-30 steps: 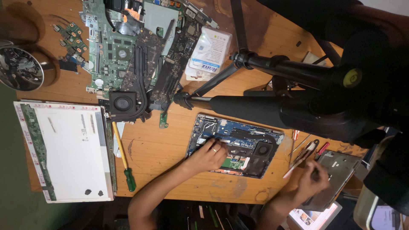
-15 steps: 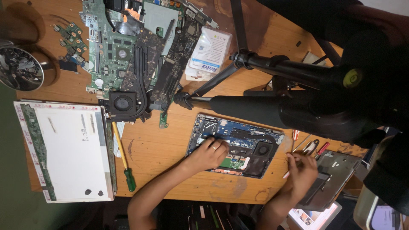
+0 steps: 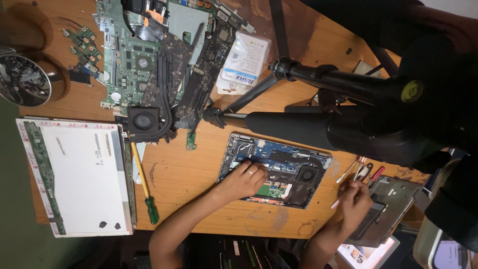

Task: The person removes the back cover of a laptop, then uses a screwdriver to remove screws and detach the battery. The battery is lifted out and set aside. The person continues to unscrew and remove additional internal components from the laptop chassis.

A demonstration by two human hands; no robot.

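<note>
The left hand [image 3: 245, 179] lies palm-down on the opened laptop base with its blue-green circuit board and black round fan [image 3: 276, 169]; its fingers [image 3: 253, 168] are spread loosely and rest flat on the board near the heat pipe, closed around nothing. The right hand [image 3: 354, 203] is curled around a thin pale rod-shaped tool [image 3: 339, 201], pinched between fingertips and thumb, its tip pointing toward the right edge of the laptop base. Just beside that hand, small hand tools with red handles [image 3: 367, 172] lie on the wooden desk [image 3: 184, 174], and the hand hovers over a grey metal laptop cover panel [image 3: 393, 197] set aside at the desk's corner.

As a judgement: the work sits midway through a teardown. The bottom cover is already off and the board, fan and heat pipe lie exposed, yet they all remain seated in the base, so the inner parts have not been lifted out.

Farther out, a yellow-shafted screwdriver with a green handle [image 3: 144, 184] lies near a bare white flat display panel [image 3: 79, 174]. Above them sits a heap of green and black circuit boards with a fan [image 3: 159, 65], a white packet [image 3: 244, 62], and a round metal dish of small parts [image 3: 22, 79]. A black tripod [image 3: 323, 114] stands across the desk's upper right.
</note>
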